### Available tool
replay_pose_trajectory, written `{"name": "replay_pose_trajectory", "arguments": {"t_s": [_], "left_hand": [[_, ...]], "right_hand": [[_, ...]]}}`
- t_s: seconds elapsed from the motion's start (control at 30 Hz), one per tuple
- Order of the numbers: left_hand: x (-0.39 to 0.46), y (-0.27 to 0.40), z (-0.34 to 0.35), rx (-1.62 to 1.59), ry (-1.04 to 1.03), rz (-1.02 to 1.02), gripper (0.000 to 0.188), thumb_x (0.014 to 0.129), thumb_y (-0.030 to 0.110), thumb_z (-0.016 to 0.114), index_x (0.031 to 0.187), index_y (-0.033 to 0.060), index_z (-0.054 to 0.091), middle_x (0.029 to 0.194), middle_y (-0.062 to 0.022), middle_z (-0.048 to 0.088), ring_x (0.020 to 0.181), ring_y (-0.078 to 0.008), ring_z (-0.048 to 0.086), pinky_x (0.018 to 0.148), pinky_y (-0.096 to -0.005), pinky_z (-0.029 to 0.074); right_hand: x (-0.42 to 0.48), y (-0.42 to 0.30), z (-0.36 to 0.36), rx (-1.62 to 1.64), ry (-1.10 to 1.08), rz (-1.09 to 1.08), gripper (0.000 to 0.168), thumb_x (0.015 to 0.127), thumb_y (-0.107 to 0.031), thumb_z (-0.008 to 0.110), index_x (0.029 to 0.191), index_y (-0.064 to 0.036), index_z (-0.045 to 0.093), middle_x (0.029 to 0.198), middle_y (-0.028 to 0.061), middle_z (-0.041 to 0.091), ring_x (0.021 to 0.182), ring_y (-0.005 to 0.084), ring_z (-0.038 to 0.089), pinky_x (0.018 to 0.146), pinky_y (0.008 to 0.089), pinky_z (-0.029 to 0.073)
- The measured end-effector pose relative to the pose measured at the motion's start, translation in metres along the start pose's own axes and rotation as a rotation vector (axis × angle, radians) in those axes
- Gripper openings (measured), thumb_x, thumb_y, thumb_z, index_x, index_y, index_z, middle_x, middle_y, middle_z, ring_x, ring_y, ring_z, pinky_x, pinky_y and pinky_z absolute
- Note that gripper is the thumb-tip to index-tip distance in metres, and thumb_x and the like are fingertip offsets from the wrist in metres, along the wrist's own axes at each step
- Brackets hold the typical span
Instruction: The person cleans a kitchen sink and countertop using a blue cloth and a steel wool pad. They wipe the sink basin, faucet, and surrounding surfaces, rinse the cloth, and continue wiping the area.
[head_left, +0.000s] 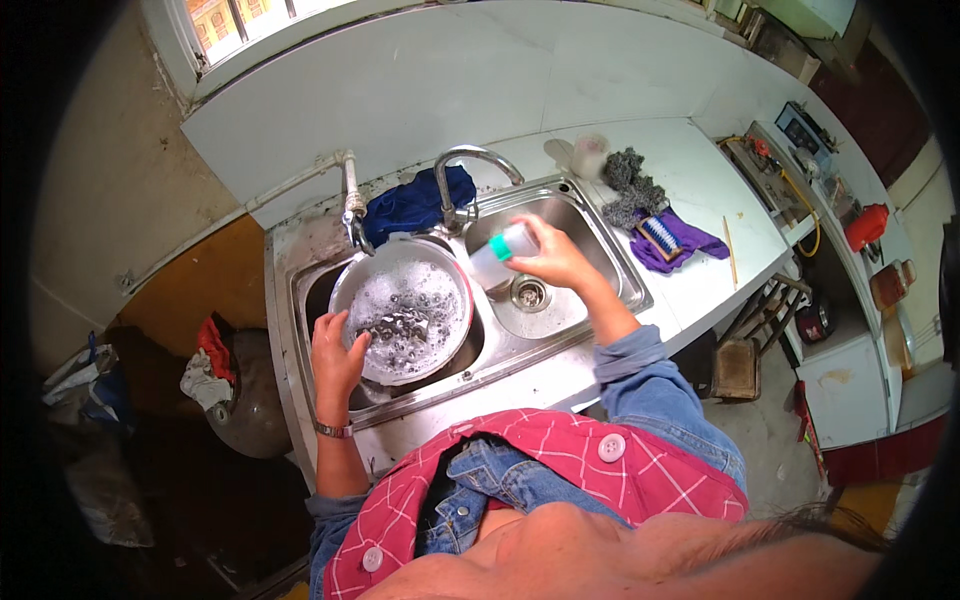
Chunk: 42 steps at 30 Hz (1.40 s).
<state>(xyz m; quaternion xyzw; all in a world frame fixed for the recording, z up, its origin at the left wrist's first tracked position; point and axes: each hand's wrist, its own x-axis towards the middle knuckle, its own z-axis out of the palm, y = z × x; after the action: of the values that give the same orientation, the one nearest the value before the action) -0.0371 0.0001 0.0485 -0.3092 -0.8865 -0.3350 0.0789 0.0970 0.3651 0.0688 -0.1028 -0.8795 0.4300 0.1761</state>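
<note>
My left hand (336, 356) is at the left rim of a round pale basin (471, 300), thumb and fingers spread over the edge. Whether it grips the rim or only rests there, I cannot tell. Soapy water (397, 289) with white suds fills the basin, which stands in the left bowl of a steel double sink (442, 390). A dark patterned item, perhaps cloth (401, 324), shows among the bubbles. In my right hand (551, 255) is a translucent bottle with a green band (496, 251), tilted and blurred over the right bowl, near the basin's edge.
A curved chrome faucet (480, 152) rises behind the sink, beside a pipe tap (356, 217) and blue cloth (416, 199). Rightward on the counter lie grey mesh scrubbers (626, 180), a scrub brush (661, 234) on purple cloth (701, 240), and a thin stick (730, 253).
</note>
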Motion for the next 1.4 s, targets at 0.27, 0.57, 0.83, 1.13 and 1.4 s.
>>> {"name": "replay_pose_trajectory", "arguments": {"t_s": [0.27, 0.57, 0.83, 1.13, 1.4], "left_hand": [[-0.006, -0.016, 0.015, -0.089, -0.005, -0.021, 0.040, 0.069, 0.017, 0.073, 0.103, 0.0001, 0.062, 0.109, -0.0182, 0.056, 0.102, -0.0347, 0.056, 0.087, -0.0371, 0.046], [0.041, -0.064, 0.026, -0.052, 0.051, -0.064, 0.035, 0.079, 0.008, 0.062, 0.114, 0.0021, 0.058, 0.114, -0.0176, 0.057, 0.107, -0.0342, 0.055, 0.093, -0.0377, 0.044], [0.180, -0.127, 0.056, -0.031, -0.019, 0.059, 0.042, 0.086, 0.010, 0.054, 0.128, 0.0070, 0.050, 0.131, -0.0193, 0.049, 0.122, -0.0342, 0.045, 0.103, -0.0380, 0.036], [0.266, -0.094, 0.129, -0.008, -0.427, 0.634, 0.082, 0.072, 0.049, 0.070, 0.140, 0.0180, 0.038, 0.147, -0.0170, 0.028, 0.135, -0.0361, 0.027, 0.109, -0.0442, 0.027], [0.284, -0.077, 0.166, 0.041, -0.554, 0.801, 0.053, 0.073, 0.038, 0.063, 0.124, 0.0235, 0.058, 0.142, -0.0132, 0.038, 0.134, -0.0344, 0.030, 0.106, -0.0574, 0.024]], "right_hand": [[0.043, 0.037, -0.075, -0.767, 0.183, 0.141, 0.067, 0.064, -0.031, 0.074, 0.124, -0.019, 0.049, 0.107, 0.0176, 0.056, 0.094, 0.0374, 0.060, 0.079, 0.0453, 0.050], [0.220, 0.102, -0.069, -0.641, 0.388, 0.392, 0.087, 0.063, -0.037, 0.077, 0.137, -0.012, 0.038, 0.121, 0.0259, 0.048, 0.111, 0.0402, 0.051, 0.091, 0.0437, 0.046], [0.265, 0.135, -0.036, -0.563, 0.325, 0.322, 0.094, 0.059, -0.038, 0.079, 0.138, -0.010, 0.037, 0.129, 0.0283, 0.039, 0.119, 0.0416, 0.045, 0.096, 0.0449, 0.042], [0.215, 0.120, -0.051, -0.636, 0.442, -0.006, 0.075, 0.070, -0.023, 0.073, 0.136, -0.007, 0.040, 0.131, 0.0239, 0.042, 0.120, 0.0382, 0.044, 0.099, 0.0410, 0.039], [0.128, 0.151, -0.063, -0.288, 0.330, 0.178, 0.047, 0.078, -0.013, 0.069, 0.122, 0.000, 0.056, 0.101, 0.0130, 0.063, 0.092, 0.0196, 0.060, 0.082, 0.0318, 0.048]]}}
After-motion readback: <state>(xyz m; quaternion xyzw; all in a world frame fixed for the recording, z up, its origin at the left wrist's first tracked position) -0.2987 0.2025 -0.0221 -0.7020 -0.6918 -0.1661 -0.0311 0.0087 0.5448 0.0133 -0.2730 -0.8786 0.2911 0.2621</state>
